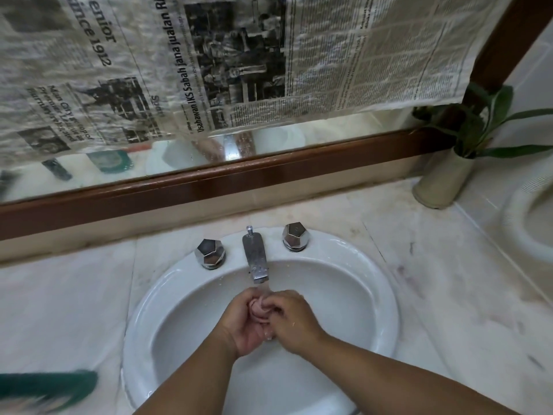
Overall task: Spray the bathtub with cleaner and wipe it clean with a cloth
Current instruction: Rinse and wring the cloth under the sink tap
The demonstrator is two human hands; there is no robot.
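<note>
Cloth (258, 309): pink, bunched, held under the running tap (255, 259) above the sink (380, 295). Your left hand (244, 323) and right hand (294, 320) were together, both gripping it.

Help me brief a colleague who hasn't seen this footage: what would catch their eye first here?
Front and centre, the left hand and right hand squeeze a small pink cloth under the faucet, over the white sink. Above, sheets of newspaper cover most of the mirror, and a leafy plant stands in the right corner.
</note>
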